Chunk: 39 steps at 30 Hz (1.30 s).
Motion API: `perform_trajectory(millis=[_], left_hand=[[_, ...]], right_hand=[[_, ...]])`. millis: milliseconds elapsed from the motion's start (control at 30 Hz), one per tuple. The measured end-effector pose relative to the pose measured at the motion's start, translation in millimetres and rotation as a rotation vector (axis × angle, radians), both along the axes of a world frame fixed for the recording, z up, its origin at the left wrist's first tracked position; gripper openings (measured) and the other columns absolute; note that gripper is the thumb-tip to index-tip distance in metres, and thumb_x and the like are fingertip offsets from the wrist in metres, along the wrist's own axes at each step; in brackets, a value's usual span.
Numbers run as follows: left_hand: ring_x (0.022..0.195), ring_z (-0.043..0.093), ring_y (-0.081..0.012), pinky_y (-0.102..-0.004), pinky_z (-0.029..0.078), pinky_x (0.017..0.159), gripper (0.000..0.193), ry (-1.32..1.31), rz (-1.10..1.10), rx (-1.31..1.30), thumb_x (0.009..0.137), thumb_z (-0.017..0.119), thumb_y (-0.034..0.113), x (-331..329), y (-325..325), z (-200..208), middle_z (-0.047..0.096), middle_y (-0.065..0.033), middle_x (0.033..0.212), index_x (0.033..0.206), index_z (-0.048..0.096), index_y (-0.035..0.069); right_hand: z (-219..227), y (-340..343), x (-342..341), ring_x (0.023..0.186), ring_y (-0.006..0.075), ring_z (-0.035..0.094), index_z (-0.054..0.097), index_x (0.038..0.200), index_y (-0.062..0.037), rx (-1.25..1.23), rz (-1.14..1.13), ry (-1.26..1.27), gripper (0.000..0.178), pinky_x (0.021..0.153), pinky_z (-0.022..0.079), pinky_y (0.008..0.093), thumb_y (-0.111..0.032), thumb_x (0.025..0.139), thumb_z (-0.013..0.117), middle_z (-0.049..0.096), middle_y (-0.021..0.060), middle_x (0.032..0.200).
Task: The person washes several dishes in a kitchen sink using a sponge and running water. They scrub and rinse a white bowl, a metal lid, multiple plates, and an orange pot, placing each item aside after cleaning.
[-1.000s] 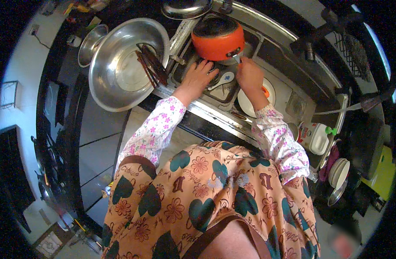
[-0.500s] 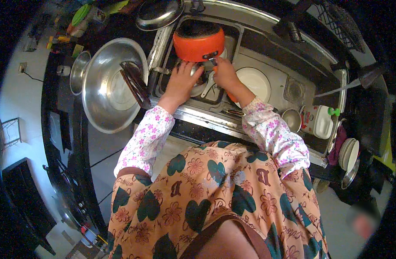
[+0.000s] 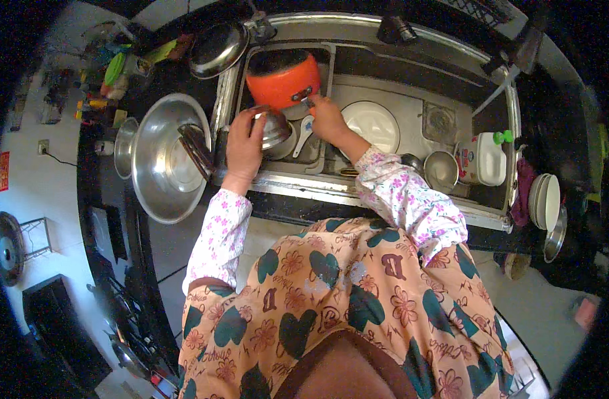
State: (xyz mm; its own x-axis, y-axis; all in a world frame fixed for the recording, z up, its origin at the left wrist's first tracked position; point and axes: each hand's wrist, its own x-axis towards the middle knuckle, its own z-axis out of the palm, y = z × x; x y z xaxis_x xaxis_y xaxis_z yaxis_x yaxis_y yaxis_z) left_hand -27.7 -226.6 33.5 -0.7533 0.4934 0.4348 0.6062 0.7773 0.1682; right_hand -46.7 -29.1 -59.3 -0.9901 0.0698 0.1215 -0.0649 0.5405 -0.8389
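Observation:
My right hand [image 3: 331, 122] is closed round the handle of an orange saucepan [image 3: 282, 84], which is tilted over the left sink basin [image 3: 323, 66]. Close below the pan, my left hand [image 3: 244, 142] grips the edge of a small steel bowl [image 3: 274, 130], thumb on its near side. The bowl is tipped over, its rounded outside showing. Between my hands a white spoon [image 3: 305, 135] leans in the basin. Other dishes under the steel bowl are partly hidden.
Right of the basin lie a white plate [image 3: 371, 124], a metal bowl [image 3: 441, 171] and a white jug [image 3: 488, 158] with a green cap. A large steel basin [image 3: 159, 159] stands left of the sink. A shiny lid [image 3: 218, 50] rests at the far left corner.
My left hand has taken hold of the steel bowl and raised it out from among the dishes. My right hand still holds the saucepan. The whole view has shifted slightly.

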Motion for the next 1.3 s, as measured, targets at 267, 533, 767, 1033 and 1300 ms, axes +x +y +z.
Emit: perform_trajectory(millis=[267, 533, 767, 1033, 1300], left_hand=[[0.107, 0.050, -0.0247, -0.0318, 0.038, 0.092, 0.051, -0.434, 0.249, 0.891, 0.071, 0.042, -0.012, 1.0, 16.6, -11.2, 0.049, -0.0123, 0.117, 0.121, 0.045, 0.000], [0.076, 0.062, -0.0254, -0.0334, 0.056, 0.065, 0.031, -1.288, 0.389, 1.289, 0.075, 0.049, -0.002, -0.3, 80.5, -39.0, 0.057, -0.0144, 0.093, 0.105, 0.048, -0.005], [0.112, 0.045, -0.0265, -0.0439, 0.044, 0.081, 0.060, -1.645, 0.167, 1.062, 0.079, 0.064, 0.024, 0.1, 215.7, -11.3, 0.043, -0.0158, 0.125, 0.127, 0.035, 0.002], [0.107, 0.045, -0.0327, -0.0417, 0.036, 0.093, 0.044, -0.212, -0.455, 0.327, 0.074, 0.063, 0.019, -1.7, 199.2, 39.2, 0.048, -0.0150, 0.114, 0.114, 0.051, 0.004], [0.099, 0.054, -0.0247, -0.0389, 0.041, 0.084, 0.015, -0.228, -0.627, -0.177, 0.073, 0.058, 0.014, -12.9, 199.8, 33.0, 0.063, -0.0067, 0.087, 0.084, 0.066, 0.008]], right_hand=[[15.5, -12.0, 3.5, 0.094, 0.0409, 0.054, 0.051, 0.112, 0.0003, -0.021, 0.206, -0.058, 0.042, 0.084, 0.045, 0.0446, 0.000, 0.071, 0.057, 0.059, 0.0238, 0.096], [60.7, 92.0, 91.7, 0.089, 0.0233, 0.061, 0.038, 0.129, 0.0008, -1.073, 0.127, -0.399, 0.047, 0.073, 0.054, 0.0319, -0.008, 0.086, 0.052, 0.055, 0.0140, 0.111], [67.4, 160.0, 108.5, 0.077, 0.0303, 0.063, 0.042, 0.115, 0.0079, -0.831, -0.574, -0.377, 0.032, 0.056, 0.060, 0.0347, -0.003, 0.085, 0.047, 0.057, 0.0179, 0.098], [92.1, 161.7, 101.0, 0.076, 0.0321, 0.064, 0.045, 0.113, 0.0110, -0.993, -0.707, -0.297, 0.031, 0.056, 0.059, 0.0353, -0.002, 0.084, 0.047, 0.058, 0.0211, 0.100], [116.8, 163.9, 106.3, 0.074, 0.0276, 0.065, 0.041, 0.116, 0.0103, -0.890, -0.579, -0.450, 0.035, 0.061, 0.057, 0.0317, -0.005, 0.086, 0.049, 0.056, 0.0215, 0.104]])
